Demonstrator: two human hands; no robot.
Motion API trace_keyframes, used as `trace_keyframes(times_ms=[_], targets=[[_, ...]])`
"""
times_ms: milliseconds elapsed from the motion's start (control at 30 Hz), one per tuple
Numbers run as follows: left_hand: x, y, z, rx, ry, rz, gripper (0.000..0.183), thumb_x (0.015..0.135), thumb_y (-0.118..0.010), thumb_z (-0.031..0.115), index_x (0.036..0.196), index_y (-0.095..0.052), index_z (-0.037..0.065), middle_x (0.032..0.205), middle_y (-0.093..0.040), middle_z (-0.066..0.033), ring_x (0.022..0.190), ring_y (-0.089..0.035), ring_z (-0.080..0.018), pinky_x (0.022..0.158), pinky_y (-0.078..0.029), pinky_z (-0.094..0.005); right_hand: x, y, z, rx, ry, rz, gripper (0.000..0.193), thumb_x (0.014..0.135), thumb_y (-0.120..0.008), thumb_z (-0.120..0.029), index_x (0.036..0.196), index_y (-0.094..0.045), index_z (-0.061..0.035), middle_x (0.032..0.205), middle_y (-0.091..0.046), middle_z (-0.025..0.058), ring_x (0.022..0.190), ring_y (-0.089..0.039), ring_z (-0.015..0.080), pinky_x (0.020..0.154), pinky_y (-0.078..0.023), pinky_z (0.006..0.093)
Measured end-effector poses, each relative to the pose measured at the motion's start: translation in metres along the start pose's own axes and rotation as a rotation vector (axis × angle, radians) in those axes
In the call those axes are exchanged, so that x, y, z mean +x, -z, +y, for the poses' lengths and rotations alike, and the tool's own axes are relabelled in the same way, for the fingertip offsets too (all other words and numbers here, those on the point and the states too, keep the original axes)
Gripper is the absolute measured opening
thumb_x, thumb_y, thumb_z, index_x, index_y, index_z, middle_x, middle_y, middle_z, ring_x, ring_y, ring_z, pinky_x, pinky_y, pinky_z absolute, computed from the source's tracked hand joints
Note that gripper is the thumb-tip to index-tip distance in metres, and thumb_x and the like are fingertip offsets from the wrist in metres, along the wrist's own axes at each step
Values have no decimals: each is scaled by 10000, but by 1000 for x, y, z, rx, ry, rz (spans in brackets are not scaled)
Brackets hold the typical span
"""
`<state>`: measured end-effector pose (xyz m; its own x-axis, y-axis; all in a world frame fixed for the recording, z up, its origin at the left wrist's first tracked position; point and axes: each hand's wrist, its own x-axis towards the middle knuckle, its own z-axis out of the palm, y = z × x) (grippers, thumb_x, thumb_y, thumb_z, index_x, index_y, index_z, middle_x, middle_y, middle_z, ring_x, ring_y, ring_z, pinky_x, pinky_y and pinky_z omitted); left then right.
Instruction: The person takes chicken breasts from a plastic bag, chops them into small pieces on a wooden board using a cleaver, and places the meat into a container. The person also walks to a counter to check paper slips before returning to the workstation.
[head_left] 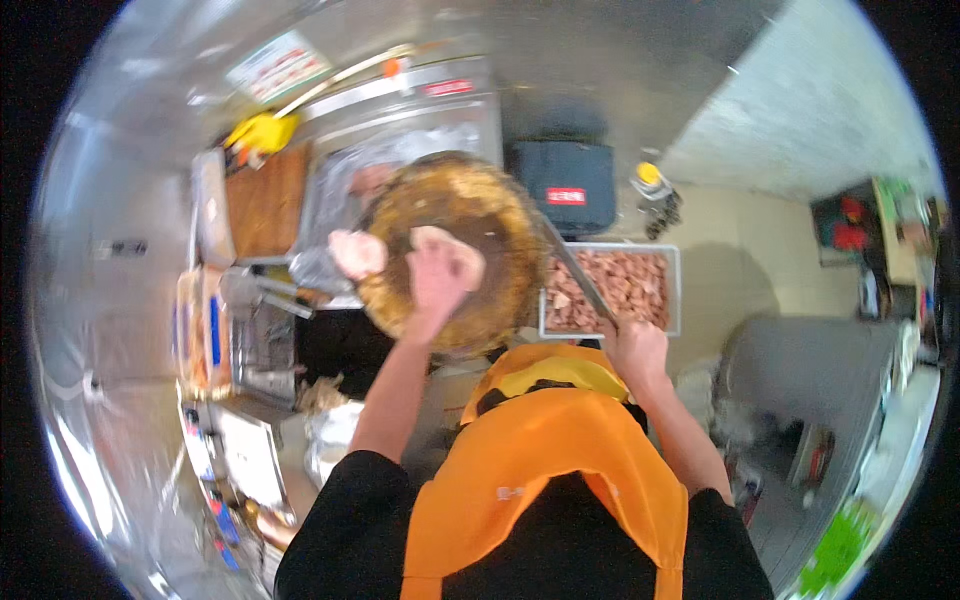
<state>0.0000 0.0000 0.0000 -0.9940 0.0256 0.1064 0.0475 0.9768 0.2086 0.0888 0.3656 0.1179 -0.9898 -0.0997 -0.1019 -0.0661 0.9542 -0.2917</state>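
A round, worn wooden chopping block (505, 280) stands before me. On it lies a pale piece of raw meat (468, 262), and my left hand (437, 285) is closed over it; the fingers are somewhat blurred. Another pale piece of meat (358, 254) rests at the block's left edge. My right hand (638, 350) is wrapped round the handle of a knife (582, 274). Its long blade shows almost edge-on, slanting up toward the block's right edge. Beneath and beside the blade is a white tray (676, 290) full of small pink meat chunks (625, 285).
Behind the tray sits a dark lidded box (562, 185), with a yellow-topped jar (649, 178) to its right. Clear plastic sheeting with meat (372, 180) lies behind the block. A brown wooden board (268, 208) and a yellow object (262, 133) are at the left. A grey bin-like shape (820, 380) stands right.
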Motion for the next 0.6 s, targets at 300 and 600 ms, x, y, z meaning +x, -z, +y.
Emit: trace_keyframes(times_ms=[300,600], targets=[[-40,53,-13,-291,-313,-55,555,718,-633,75,1270,-577,55,1351,-538,-163,1307,-470,-384,1092,-398,-476,47,-15,-74,13,298,89,320,938,-685,-316,749,-635,-64,609,-650,159,543,-671,348,492,-538,456],[-55,29,-14,-482,-267,85,527,720,-721,140,1222,-583,58,1326,-537,-161,1193,-505,-380,1014,-447,-494,70,-9,-113,27,375,-73,348,967,-625,-312,756,-678,-41,647,-655,207,599,-685,384,544,-550,483]])
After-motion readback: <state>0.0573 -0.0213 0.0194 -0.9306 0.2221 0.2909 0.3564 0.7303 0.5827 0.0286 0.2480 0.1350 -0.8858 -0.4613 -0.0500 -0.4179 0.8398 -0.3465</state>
